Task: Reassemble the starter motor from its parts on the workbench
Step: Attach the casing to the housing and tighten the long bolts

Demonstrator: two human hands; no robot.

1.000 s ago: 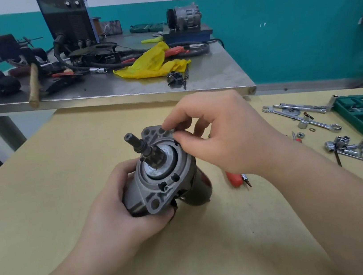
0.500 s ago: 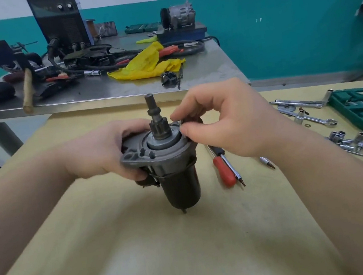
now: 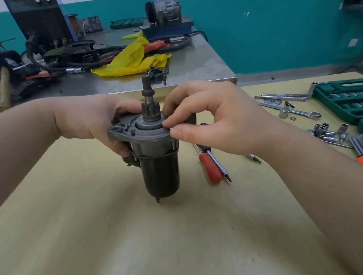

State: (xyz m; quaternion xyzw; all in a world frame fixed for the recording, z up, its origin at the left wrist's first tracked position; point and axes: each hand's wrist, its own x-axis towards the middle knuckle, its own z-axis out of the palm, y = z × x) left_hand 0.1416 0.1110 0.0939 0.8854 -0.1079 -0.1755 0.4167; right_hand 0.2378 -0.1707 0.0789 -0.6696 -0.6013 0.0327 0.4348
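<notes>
Left hand [image 3: 94, 124] gripping starter motor [image 3: 155, 155] upright by its flange; right hand [image 3: 208, 122] pinching something small, unidentifiable, at flange edge. Could slip from fingers, fall to surface [image 3: 97, 242].

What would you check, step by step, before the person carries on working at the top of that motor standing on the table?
1. Starter motor upright, shaft up: ok.
2. Left hand grips the flange to steady it: ok.
3. Right hand pinches at the flange rim: ok; what it pinches: cannot tell.
4. Motor's lower end resting on the wooden table: cannot tell, only a thin pin shows beneath.
5. Red-handled screwdriver lying close beside the motor: ok.
6. Loose sockets lying apart from the work: ok.
</notes>
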